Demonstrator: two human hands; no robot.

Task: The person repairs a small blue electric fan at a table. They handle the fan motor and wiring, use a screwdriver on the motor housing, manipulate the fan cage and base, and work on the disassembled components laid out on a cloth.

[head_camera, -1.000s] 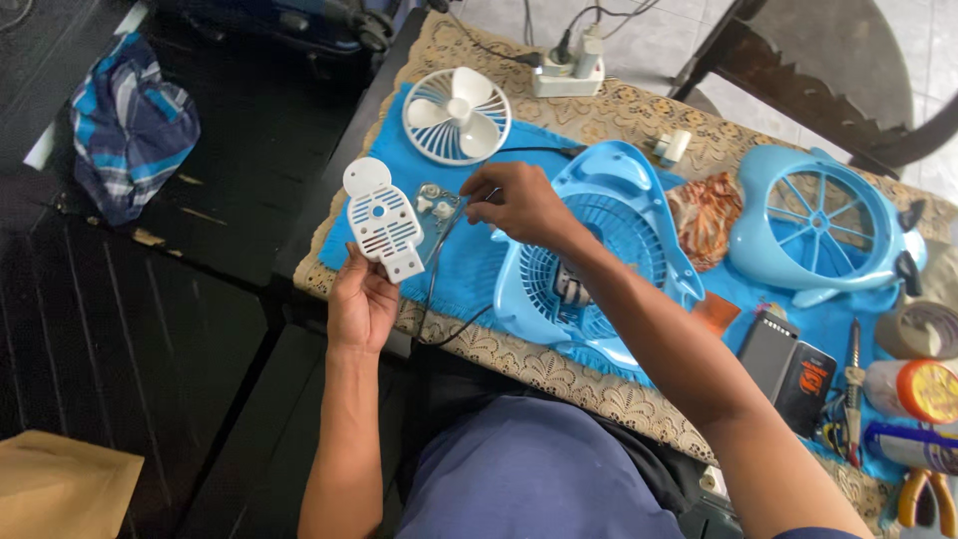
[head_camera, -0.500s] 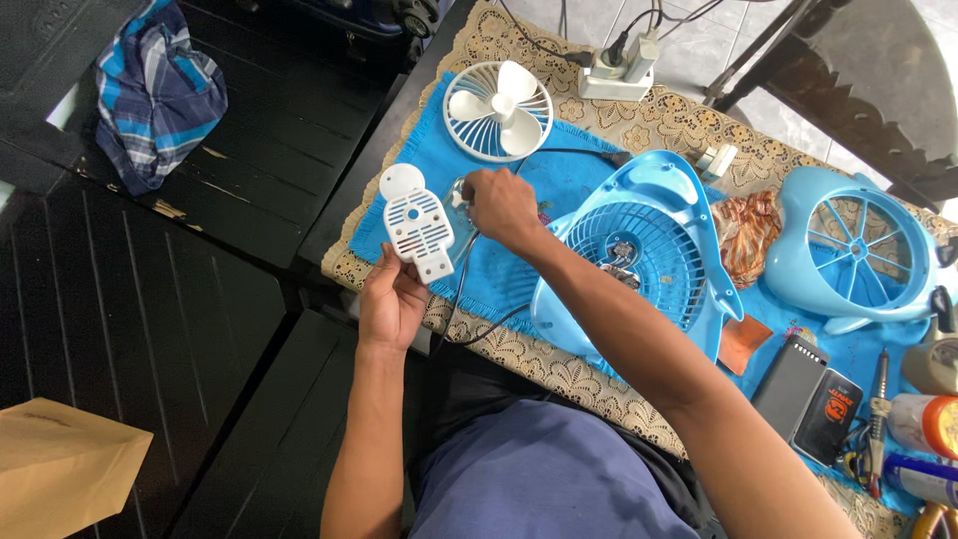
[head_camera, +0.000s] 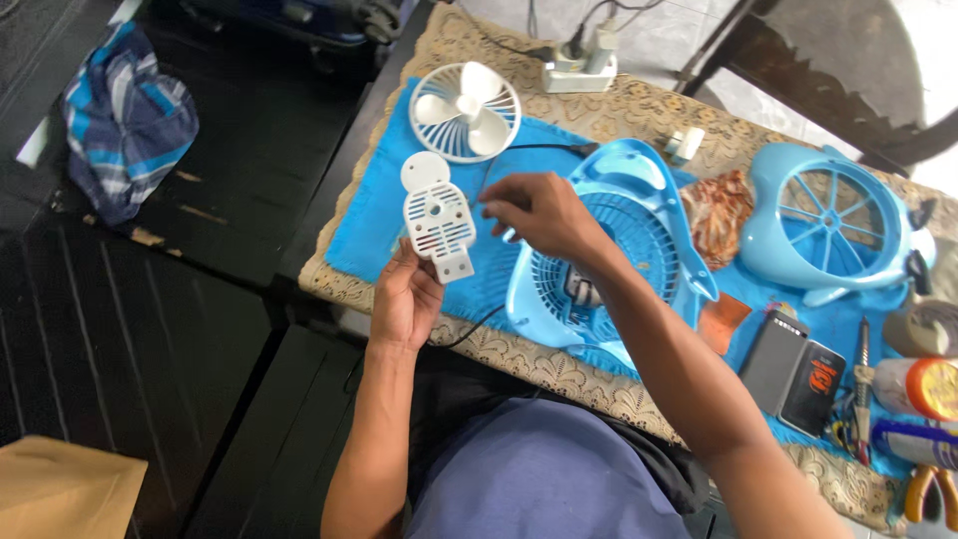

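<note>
My left hand [head_camera: 404, 299] holds a white plastic fan housing piece [head_camera: 437, 218] by its lower end, lifted over the blue cloth [head_camera: 374, 215]. My right hand [head_camera: 539, 212] hovers just right of that piece with fingers pinched on something small near a thin black wire [head_camera: 469, 327]; what it pinches is too small to tell. A small white fan head [head_camera: 465, 112] lies beyond the white piece. Under my right forearm lies a light blue fan grille shell [head_camera: 619, 260].
A second blue fan shell [head_camera: 833, 225] lies at the right. A white power strip [head_camera: 579, 72] sits at the table's far edge. Dark battery packs [head_camera: 793, 369], a soldering iron [head_camera: 863, 384], pliers [head_camera: 928, 494] and glue tubes [head_camera: 923, 387] crowd the right edge. A checked cloth [head_camera: 125, 125] lies on the dark bench.
The white housing piece has been lifted and tilted closer to my right hand. My right hand has shifted slightly right of it. The camera has moved, so the table sits differently in view.
</note>
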